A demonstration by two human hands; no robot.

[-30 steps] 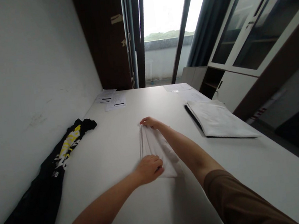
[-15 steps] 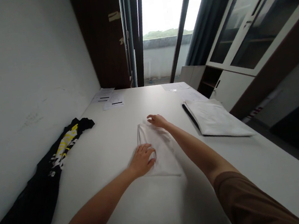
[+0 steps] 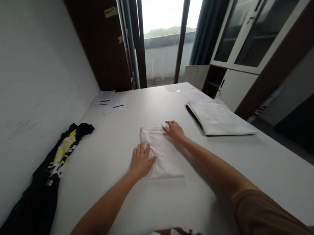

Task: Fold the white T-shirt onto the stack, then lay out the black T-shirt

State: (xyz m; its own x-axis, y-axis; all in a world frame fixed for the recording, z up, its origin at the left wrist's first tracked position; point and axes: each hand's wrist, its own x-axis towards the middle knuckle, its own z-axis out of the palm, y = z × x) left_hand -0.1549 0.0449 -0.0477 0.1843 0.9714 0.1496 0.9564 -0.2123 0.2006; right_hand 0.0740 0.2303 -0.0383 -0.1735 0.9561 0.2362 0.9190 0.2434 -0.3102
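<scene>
Cloth (image 3: 166, 160), white and folded into a flat, roughly four-sided piece with soft creases, lies on the white worktop (image 3: 120, 213) in front of me, near the middle of the scene. My left hand (image 3: 142, 159) rests palm down on the left side of the cloth, open, with the fingers pointing away from me and the thumb set apart to the right; it lies flat and grips nothing. My right hand (image 3: 175, 131) is at the cloth's far right corner, also palm down and open, its fingers apart and loosely bent; I see nothing held in it, and I cannot tell whether its fingertips press on the fabric or sit just above it. A brown sleeve (image 3: 260, 211) covers my right upper arm.

To the left, along the pale wall (image 3: 25, 72), a black garment (image 3: 38, 200) with yellow and white lettering lies in a long, crumpled heap. To the right, well apart from the cloth, is a larger folded white fabric (image 3: 220, 117) with a dark layer showing beneath its edges. Printed papers (image 3: 113, 103) lie at the far left of the worktop; paler sheets (image 3: 192, 94) lie at the far right. Beyond stand a bright window (image 3: 163, 6), a dark curtain (image 3: 202, 24) and, on the right, a white cabinet (image 3: 239, 88) with glass upper doors.
</scene>
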